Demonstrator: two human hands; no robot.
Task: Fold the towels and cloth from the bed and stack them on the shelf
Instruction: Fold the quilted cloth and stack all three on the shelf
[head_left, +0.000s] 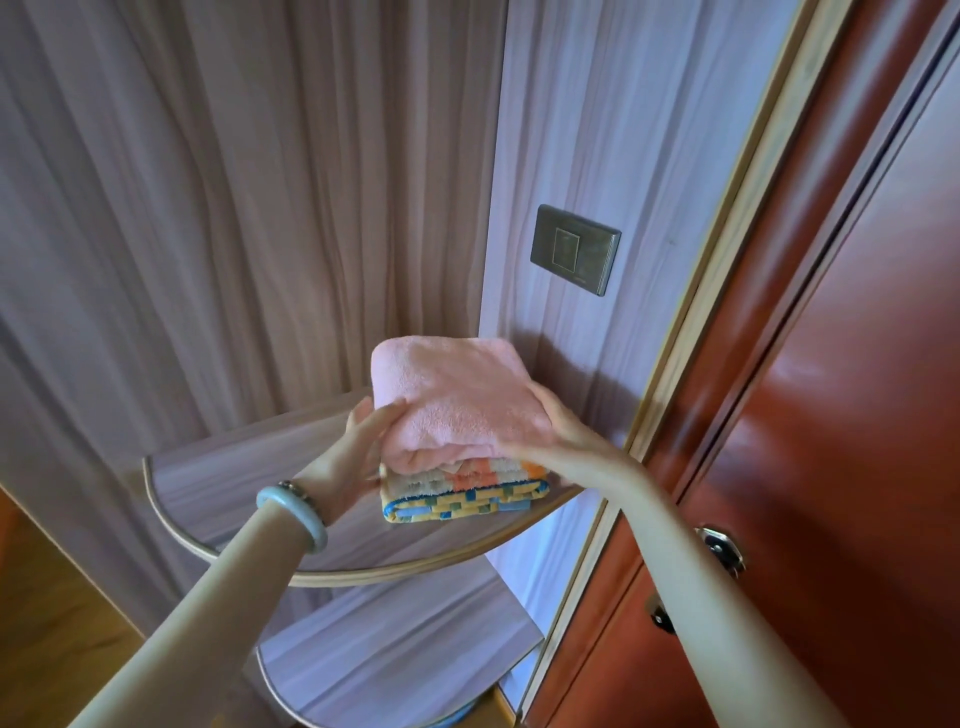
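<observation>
Pink towel (457, 389) between both hands (358, 447) (558, 431)

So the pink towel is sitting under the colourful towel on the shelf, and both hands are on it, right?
Not under. The head view shows the pink towel on top of the colourful towel on the shelf, with the left hand and the right hand on the pink one's sides.
</observation>
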